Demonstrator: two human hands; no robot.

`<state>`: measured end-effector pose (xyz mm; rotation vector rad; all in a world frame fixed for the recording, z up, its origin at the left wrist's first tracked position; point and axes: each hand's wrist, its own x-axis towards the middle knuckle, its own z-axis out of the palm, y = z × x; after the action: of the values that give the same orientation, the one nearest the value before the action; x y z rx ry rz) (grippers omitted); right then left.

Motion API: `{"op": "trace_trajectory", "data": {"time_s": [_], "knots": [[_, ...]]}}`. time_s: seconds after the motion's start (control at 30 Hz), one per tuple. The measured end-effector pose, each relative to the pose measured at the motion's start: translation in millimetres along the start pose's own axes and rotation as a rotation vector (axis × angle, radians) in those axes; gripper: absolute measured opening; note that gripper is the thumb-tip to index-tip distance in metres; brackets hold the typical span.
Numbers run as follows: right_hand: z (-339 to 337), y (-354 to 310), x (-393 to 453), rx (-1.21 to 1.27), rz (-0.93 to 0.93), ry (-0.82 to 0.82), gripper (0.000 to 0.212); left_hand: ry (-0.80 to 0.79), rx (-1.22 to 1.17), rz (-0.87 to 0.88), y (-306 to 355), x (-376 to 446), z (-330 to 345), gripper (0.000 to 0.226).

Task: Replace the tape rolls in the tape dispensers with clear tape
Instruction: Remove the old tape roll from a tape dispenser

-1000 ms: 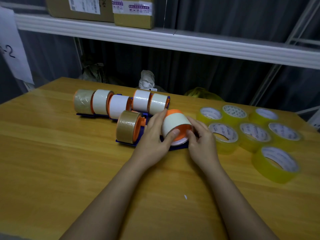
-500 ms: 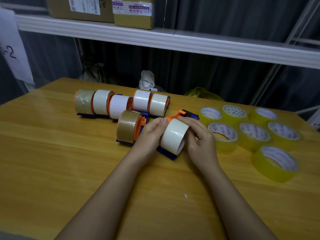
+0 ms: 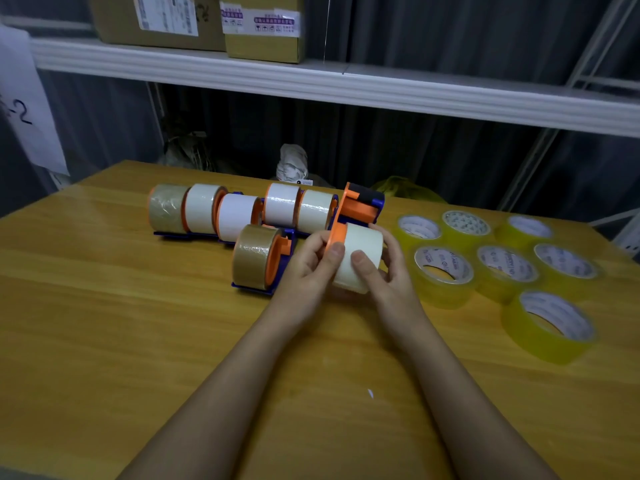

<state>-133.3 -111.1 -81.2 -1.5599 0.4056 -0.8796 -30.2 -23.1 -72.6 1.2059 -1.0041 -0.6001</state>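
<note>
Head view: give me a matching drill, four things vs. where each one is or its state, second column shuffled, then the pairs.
Things:
1. white tape roll
2. brown tape roll
3. clear tape rolls
4. cardboard boxes

Places or states:
A. lying flat on the table, right of the hands
B. on the shelf above the table
C. gripped by left hand and right hand, lifted on its orange dispenser
D. standing in a dispenser on the table, just left of the hands

Pairs: 1-C, 2-D, 3-A, 4-B

dispensers (image 3: 242, 216) in a row on table (image 3: 104, 323), loose tape rolls (image 3: 498, 268) to their right
</note>
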Motion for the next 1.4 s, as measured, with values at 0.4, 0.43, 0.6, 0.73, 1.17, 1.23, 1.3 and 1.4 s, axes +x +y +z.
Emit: {"op": "trace_trajectory", "data": {"time_s": [0.4,0.43,0.6,0.73,1.17,1.23,1.3,1.4], "knots": [[-2.3,8.7,0.4,-0.018,0.003,-0.062,0.064,-0.003,0.046,-0.078,-3.3,-1.1,3.1,0.027],[-1.8,9.0,1.4,-0.009,0.023,-0.045,0.061,-0.005,0.046,-0.066,-2.5,-1.4,4.2,0.026],[2.9,10.1,3.4,-0.039,0.059,0.051,0.05,0.004,0.094,-0.012,-1.4,-3.0,10.1,0.023],[2.7,9.4,3.1,-0.063,0.067,0.048,0.035,0.067,0.114,0.001,-3.5,-1.9,11.5,0.023],[4.0,8.4,2.9,-0.018,0.046,0.037,0.047,0.091,0.123,0.048,-9.4,-2.3,13.2,0.025],[1.5,10.1,2.4,0.007,0.049,0.01,0.05,0.03,0.141,0.087,-8.4,-2.8,13.2,0.024],[0.7,11.0,1.0,0.029,0.074,-0.005,0.048,-0.028,0.161,0.11,-7.4,-3.9,15.4,0.024],[5.1,7.6,0.4,0.0,0.091,0.058,0.044,-0.054,0.186,0.131,-7.1,-5.9,18.6,0.025]]}}
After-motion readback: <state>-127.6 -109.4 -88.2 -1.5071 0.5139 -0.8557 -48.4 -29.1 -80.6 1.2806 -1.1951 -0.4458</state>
